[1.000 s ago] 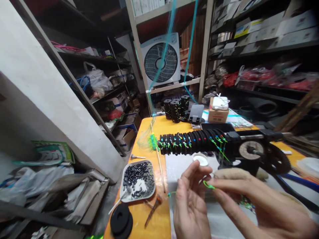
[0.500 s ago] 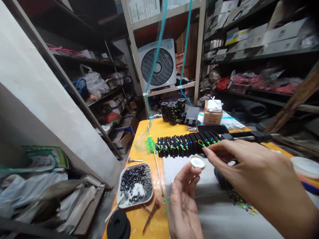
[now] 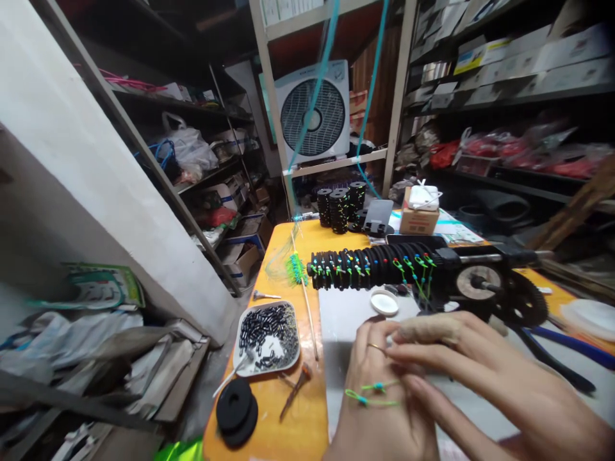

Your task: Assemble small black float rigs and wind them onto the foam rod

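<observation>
My left hand [image 3: 379, 390] is turned back up over the pale work surface, its fingers curled and partly covered by my right hand; what they hold, if anything, is hidden. Green cord loops with blue beads [image 3: 362, 401] lie across its back. My right hand [image 3: 461, 365] touches the left one near the ringed finger, its fingertips pressed together on something too small to make out. Beyond both hands, a horizontal rod of black rings [image 3: 355, 269] carries green loops and coloured beads. A white round lid [image 3: 384, 302] lies just below it.
A square white tray [image 3: 294, 362] of dark tubes sits at left, near black discs [image 3: 230, 410] and a brown-handled tool [image 3: 295, 390]. Blue-handled pliers [image 3: 571, 346] lie at right. Black spools [image 3: 339, 211], a phone stand and a small box [image 3: 418, 218] stand behind the rod.
My right hand has left the ring rod and come down onto my left hand. The left hand has turned back up, with the green loops now across it. The view has shifted slightly.
</observation>
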A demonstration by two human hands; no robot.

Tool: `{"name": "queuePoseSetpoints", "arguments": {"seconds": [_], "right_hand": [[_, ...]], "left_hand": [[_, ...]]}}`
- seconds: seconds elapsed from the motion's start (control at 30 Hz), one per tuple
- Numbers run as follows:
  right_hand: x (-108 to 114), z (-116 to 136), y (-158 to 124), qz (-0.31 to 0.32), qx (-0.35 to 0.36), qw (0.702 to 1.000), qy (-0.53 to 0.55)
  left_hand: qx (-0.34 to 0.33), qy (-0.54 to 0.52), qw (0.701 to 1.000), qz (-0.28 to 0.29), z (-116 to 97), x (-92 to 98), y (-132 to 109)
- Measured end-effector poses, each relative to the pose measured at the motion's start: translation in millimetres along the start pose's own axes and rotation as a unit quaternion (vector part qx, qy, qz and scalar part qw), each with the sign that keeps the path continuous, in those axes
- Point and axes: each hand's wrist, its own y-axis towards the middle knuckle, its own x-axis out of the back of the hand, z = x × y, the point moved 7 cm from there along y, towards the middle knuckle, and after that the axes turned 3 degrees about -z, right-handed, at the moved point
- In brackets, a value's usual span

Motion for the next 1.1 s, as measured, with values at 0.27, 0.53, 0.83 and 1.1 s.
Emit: {"name": "queuePoseSetpoints", "arguments": {"seconds": [0.27,0.53,0.83,1.1], "right_hand": [[-12.1,17.1,-3.9,0.100,0.061,0.991,0.072],[-2.5,-3.5,11.7,-0.033,-0.010,0.997,0.069],[0.9,-32.5,48.3,-0.139,-0.068,0.986,-0.058],[5.9,-22.6,18.3,-0.052,-0.004,0.995,-0.083]], "left_hand": [[-0.005,0.191,0.980,0.052,19.6,-14.6,-12.4],[-0.013,0.157,0.985,0.071,6.9,0.3,-4.8],[0.001,0.035,0.996,-0.079,27.6,12.8,-7.1],[-0.024,0.115,0.993,-0.021,17.5,15.0,1.9]]}}
